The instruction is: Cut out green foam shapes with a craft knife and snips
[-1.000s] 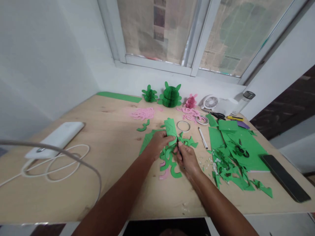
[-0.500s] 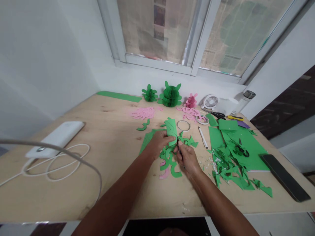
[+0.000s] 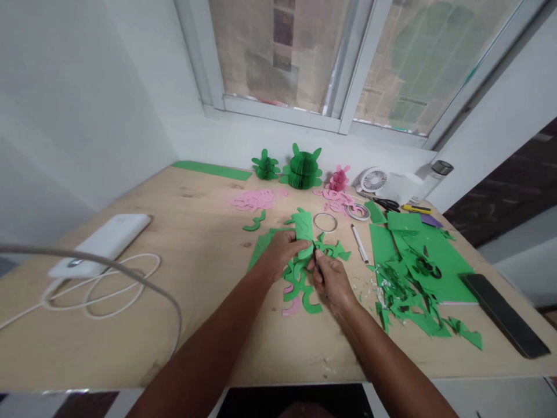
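My left hand (image 3: 282,253) pinches a strip of green paper (image 3: 303,225) marked with drawn outlines, thumb on top. Closed around a slim dark tool (image 3: 319,268) is my right hand (image 3: 333,281); the tool's tip meets the strip's right edge. I cannot make out its exact kind, since the fingers cover most of it. Curved green paper cutouts (image 3: 311,302) lie under and in front of both hands, with a pink cutout (image 3: 292,307) among them. A green sheet (image 3: 261,247) sits partly behind my left hand.
Green scraps (image 3: 404,296) and green sheets (image 3: 448,255) spread at right, beside a black phone (image 3: 505,313). Behind stand paper honeycomb figures (image 3: 303,169), a small fan (image 3: 373,181) and a bottle (image 3: 433,181). A white pen (image 3: 359,244) lies nearer. At left are a power bank (image 3: 102,244) and cables (image 3: 143,278).
The view has shifted very slightly. Both hands keep nearly the same place and grip on the green strip and the dark tool.
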`<state>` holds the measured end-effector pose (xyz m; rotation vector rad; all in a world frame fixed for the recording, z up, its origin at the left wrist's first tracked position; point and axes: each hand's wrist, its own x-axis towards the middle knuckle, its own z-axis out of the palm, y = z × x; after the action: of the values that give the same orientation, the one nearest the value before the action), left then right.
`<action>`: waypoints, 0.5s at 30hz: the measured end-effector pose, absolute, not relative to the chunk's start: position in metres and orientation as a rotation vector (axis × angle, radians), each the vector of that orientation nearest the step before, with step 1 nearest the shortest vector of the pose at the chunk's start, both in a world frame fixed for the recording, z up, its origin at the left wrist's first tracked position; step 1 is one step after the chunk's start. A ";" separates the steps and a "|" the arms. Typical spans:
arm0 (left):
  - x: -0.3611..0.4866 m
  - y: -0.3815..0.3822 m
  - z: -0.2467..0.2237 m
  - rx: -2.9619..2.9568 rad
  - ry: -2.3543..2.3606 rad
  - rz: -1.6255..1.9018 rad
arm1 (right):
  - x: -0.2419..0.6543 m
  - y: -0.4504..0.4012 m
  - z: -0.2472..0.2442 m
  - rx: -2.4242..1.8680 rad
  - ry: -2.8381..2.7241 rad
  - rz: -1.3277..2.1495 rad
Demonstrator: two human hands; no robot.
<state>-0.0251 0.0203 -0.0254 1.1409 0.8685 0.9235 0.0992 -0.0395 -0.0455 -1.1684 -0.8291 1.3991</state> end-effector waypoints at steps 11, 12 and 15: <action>-0.026 0.020 -0.023 1.103 0.843 0.916 | 0.100 -0.039 -0.047 -1.175 -0.848 1.389; -0.026 0.019 -0.022 1.097 0.837 0.916 | 0.100 -0.039 -0.047 -1.178 -0.848 1.387; -0.026 0.018 -0.021 1.111 0.845 0.928 | 0.099 -0.040 -0.047 -1.186 -0.851 1.378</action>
<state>-0.0264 0.0183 -0.0206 1.1109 0.8445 0.9281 0.0995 -0.0396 -0.0467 -1.1865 -0.8508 1.3780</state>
